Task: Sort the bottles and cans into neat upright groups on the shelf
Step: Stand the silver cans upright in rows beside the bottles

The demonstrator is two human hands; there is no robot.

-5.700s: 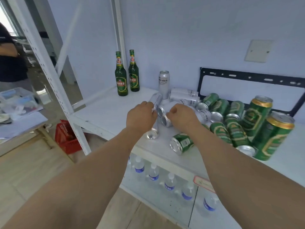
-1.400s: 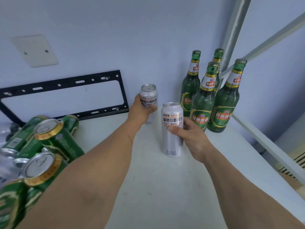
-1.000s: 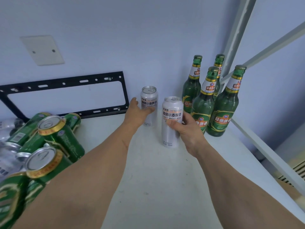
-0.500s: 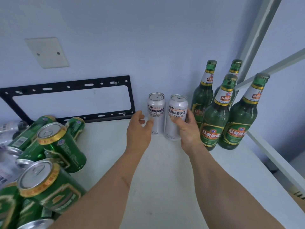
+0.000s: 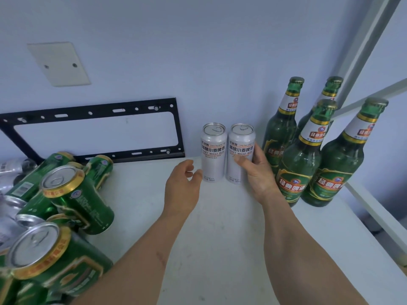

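Observation:
Two tall silver cans stand upright side by side against the back wall of the white shelf: the left silver can and the right silver can. My right hand is wrapped around the right can from its right side. My left hand hovers just left of the left can, fingers apart, holding nothing. Several green glass beer bottles stand upright in the right corner. A heap of green cans lies tumbled at the left.
A black metal bracket leans on the wall behind the cans. Silver cans lie at the far left behind the green heap. The shelf's white upright and brace close the right side. A blank wall plate sits above.
Both silver cans were carried from the heap to the right end and set down together by the bottles. My left hand has let go of its can and drawn back slightly.

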